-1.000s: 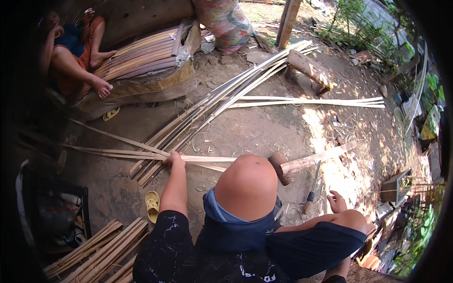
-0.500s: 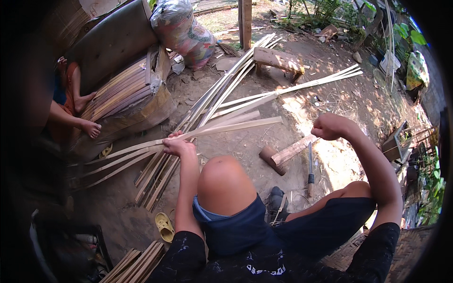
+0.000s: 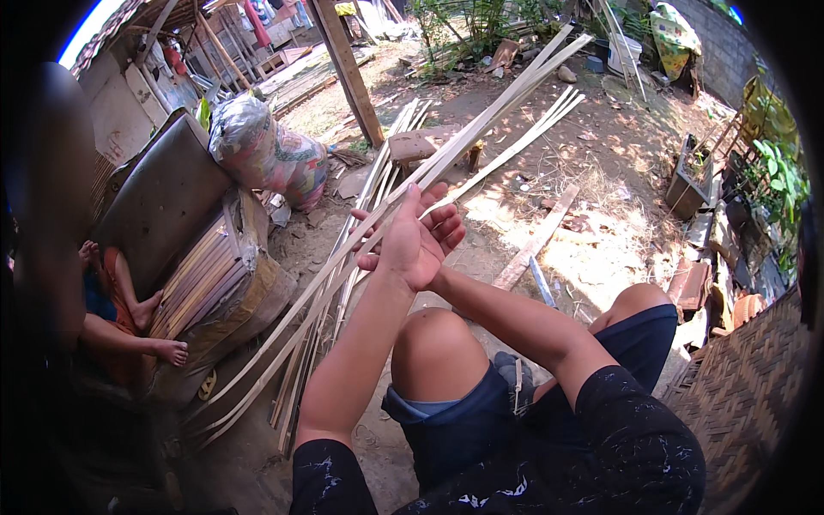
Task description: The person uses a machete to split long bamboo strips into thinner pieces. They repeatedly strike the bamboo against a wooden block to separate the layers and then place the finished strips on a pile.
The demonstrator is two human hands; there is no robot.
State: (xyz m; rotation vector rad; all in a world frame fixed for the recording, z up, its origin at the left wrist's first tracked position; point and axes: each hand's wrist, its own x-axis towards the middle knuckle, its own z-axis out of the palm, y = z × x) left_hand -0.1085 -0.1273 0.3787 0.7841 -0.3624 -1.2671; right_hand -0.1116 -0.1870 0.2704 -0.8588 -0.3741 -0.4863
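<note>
Long pale bamboo strips (image 3: 491,129) slant across in front of me, lifted off the ground, from lower left to upper right. My left hand (image 3: 418,249) is turned palm up at the strips, its thumb upright and its fingers loosely bent and apart; nothing shows in the palm. Crossed behind the left wrist, my right hand (image 3: 367,233) is mostly hidden. Its few visible fingers curl around the strips on their left side. More strips (image 3: 554,116) lie on the ground beyond. Past my right forearm rest a knife blade (image 3: 542,281) and a flat wooden piece (image 3: 541,239).
A person's bare feet (image 3: 167,350) rest by a worn seat (image 3: 257,292) bearing wooden slats (image 3: 193,287). Behind it stands a stuffed plastic sack (image 3: 266,154). A wooden post (image 3: 348,73) and low bench (image 3: 421,144) are ahead; a woven mat (image 3: 730,395) is right.
My right hand has come across from the right to the strips, behind the left wrist. The left hand has moved up and right and turned palm up. The strips now point farther upward. The view has shifted.
</note>
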